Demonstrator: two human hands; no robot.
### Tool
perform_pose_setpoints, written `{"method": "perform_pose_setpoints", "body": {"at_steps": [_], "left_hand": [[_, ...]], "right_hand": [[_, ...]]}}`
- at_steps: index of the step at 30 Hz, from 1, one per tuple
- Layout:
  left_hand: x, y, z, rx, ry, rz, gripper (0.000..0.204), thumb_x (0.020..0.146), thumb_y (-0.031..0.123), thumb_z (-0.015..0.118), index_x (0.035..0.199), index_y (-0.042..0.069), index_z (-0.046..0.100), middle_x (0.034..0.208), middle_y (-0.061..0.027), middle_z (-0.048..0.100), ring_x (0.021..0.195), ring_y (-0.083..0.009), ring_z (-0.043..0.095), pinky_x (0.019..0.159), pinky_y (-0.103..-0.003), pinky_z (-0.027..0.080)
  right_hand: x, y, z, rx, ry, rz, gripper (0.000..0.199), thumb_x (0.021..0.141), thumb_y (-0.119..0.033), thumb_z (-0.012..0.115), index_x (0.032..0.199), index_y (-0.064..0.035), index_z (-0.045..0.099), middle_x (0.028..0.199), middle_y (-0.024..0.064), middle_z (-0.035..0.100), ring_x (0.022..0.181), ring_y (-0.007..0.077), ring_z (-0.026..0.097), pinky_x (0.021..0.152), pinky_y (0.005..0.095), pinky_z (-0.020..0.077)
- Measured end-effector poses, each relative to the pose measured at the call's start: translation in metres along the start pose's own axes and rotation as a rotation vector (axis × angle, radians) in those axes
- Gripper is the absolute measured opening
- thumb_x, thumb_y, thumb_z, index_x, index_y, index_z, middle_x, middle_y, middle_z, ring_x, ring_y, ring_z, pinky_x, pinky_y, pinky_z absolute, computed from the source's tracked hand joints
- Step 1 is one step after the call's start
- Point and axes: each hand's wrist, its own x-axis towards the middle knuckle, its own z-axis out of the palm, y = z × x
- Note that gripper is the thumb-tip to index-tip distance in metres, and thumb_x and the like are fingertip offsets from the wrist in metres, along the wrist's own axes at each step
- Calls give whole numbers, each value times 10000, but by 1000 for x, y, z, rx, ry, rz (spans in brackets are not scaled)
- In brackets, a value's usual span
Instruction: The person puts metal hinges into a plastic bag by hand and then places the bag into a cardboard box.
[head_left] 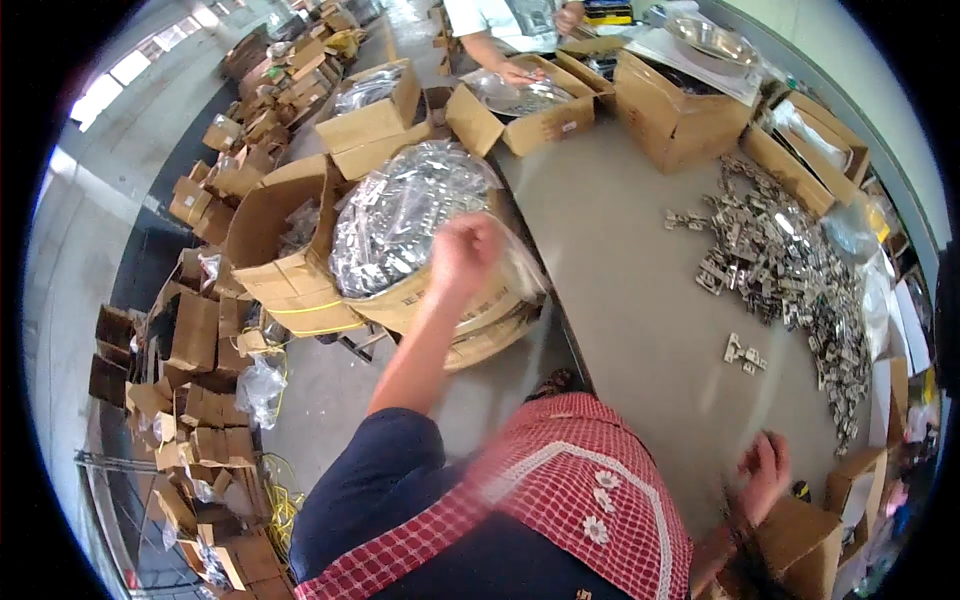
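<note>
My left hand [468, 250] is closed over the near right side of a big carton [400, 315]. The carton is filled with small metal parts in a clear plastic bag [400, 210]. The fingers are curled in, and what they hold, if anything, is hidden. Loose plastic film hangs beside that hand. My right hand [765, 472] is above the near right of the grey table [610, 230], fingers loosely bent and slightly apart, nothing visible in them. The nearest parts to it are a few loose metal hinges [745, 354], apart from a large pile of hinges [775, 255].
Across the table a person's hand [520, 72] rests in an open carton [545, 125] of bagged parts. A taller carton [675, 120] carries a metal bowl [712, 40]. More cartons line the right edge, and stacked cartons [205, 430] cover the floor at left.
</note>
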Motion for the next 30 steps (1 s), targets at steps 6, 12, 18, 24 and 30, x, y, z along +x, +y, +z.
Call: {"method": "perform_pose_setpoints", "body": {"at_steps": [6, 12, 18, 24, 30], "left_hand": [[0, 147, -94, -109, 489, 599, 146, 908, 107, 476, 792, 54, 546, 685, 3, 510, 601, -92, 459, 519, -223, 353], [-13, 328, -251, -9, 792, 426, 176, 891, 82, 491, 914, -38, 617, 739, -74, 628, 640, -185, 598, 556, -263, 505], [-28, 344, -305, 134, 843, 239, 181, 838, 54, 522, 939, -44, 635, 839, -113, 670, 710, -232, 642, 611, -345, 543], [-88, 478, -348, 277, 956, 694, 247, 870, 168, 551, 954, -63, 577, 910, -165, 638, 769, -296, 648, 669, -382, 569], [-43, 421, -268, 937, 631, 480, 379, 891, 204, 584, 1255, 99, 579, 1194, -52, 617, 1066, -180, 578, 883, -350, 444]], "right_hand": [[-48, -53, -137, -716, 9, -251, 564, 888, -258, 668, 1396, -144, 452, 1405, 163, 467, 1126, 325, 525, 982, 605, 387], [-46, -64, -181, -858, 198, -95, 490, 899, -240, 636, 1346, -124, 473, 1325, 147, 492, 1064, 298, 535, 913, 558, 401], [-31, -47, -202, -937, 277, 84, 419, 910, -223, 603, 1296, -105, 494, 1245, 131, 516, 1003, 272, 545, 844, 512, 416], [7, 0, -240, -927, 214, 230, 352, 921, -206, 570, 1247, -85, 515, 1165, 116, 540, 941, 246, 555, 775, 466, 431], [-12, -9, -246, -996, 244, 270, 292, 932, -189, 538, 1197, -66, 536, 1086, 100, 565, 880, 219, 564, 705, 420, 446]]}}
